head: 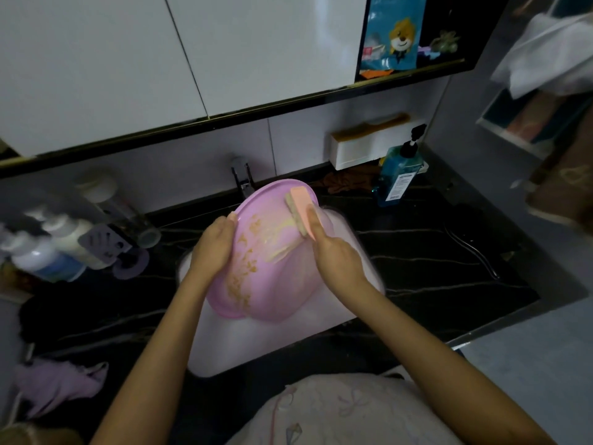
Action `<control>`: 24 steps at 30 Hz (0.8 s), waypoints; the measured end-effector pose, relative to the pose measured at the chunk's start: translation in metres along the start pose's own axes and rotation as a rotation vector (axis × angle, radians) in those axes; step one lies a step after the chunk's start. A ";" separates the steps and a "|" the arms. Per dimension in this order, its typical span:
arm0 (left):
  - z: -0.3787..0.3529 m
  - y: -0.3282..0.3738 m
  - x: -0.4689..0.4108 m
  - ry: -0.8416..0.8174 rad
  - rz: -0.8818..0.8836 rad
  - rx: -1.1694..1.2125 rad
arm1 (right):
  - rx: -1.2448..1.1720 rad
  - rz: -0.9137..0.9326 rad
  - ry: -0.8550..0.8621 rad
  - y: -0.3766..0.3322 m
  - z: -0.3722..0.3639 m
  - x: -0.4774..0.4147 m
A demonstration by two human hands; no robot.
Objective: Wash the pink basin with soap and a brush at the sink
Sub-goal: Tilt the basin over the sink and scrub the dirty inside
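basin position: the pink basin (282,293) is held over the middle of the sink (244,345), tipped up on edge, with the open side turned up toward the head camera. Contact between its lower rim and the sink cannot be told.
why tilted: judged so that the inner wall is offered to the brush and run-off is dropped into the sink, not onto the counter (433,252).
left hand: the basin's left rim is gripped by the left hand (213,248), with fingertips hooked over the edge. It is judged to be a brace against the scrubbing push.
right hand: the right hand (337,258) is clamped on the brush (301,210), with one finger laid along its pink back. This is judged to add downward pressure.
brush contact: the bristles are pressed on the inner wall, just under the upper right rim.
streaks: yellow-brown streaks (250,252) are smeared across the inner wall, thickest along the left side. Whether they are soap or grime cannot be told.
faucet: the faucet (244,179) is set at the sink's back edge, partly hidden by the basin. Flow cannot be told.
pump bottle: a blue pump bottle (398,178) is stood at the counter's back right, well apart from both hands.
other: white bottles (61,245) are grouped at the counter's left edge. A purple cloth (54,387) is left at the front left corner.
stage: scrubbing is judged mid-way, and the rinse is not yet done.
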State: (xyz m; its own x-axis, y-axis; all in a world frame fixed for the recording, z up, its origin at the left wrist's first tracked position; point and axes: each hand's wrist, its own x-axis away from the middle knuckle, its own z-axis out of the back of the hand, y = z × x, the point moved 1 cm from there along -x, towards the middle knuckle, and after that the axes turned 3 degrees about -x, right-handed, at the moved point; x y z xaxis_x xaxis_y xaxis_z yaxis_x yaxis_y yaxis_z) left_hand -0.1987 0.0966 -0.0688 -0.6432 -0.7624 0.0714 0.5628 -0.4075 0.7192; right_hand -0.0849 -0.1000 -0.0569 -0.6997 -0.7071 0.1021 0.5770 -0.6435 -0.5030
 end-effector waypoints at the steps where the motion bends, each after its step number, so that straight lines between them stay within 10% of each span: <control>1: 0.001 -0.001 0.005 0.012 -0.008 -0.135 | 0.030 0.031 -0.005 -0.001 0.001 0.000; 4: 0.005 -0.012 0.020 0.062 0.004 -0.346 | 0.108 0.115 -0.063 -0.012 0.004 0.002; 12: -0.028 -0.066 0.076 0.129 0.047 0.206 | 0.196 0.005 -0.047 -0.009 0.025 -0.035; 19: -0.014 -0.030 0.056 0.184 -0.106 0.162 | 0.084 0.026 -0.068 -0.033 0.016 -0.034; 24: -0.008 0.000 0.034 0.205 -0.112 0.041 | 0.130 0.299 -0.172 -0.032 0.011 0.004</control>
State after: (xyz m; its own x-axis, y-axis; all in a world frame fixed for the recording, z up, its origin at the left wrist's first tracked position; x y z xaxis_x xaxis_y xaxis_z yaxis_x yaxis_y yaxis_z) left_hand -0.2159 0.0666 -0.0716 -0.5789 -0.8016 -0.1495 0.4696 -0.4776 0.7425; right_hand -0.1016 -0.0857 -0.0305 -0.4178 -0.9012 0.1151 0.8014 -0.4253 -0.4205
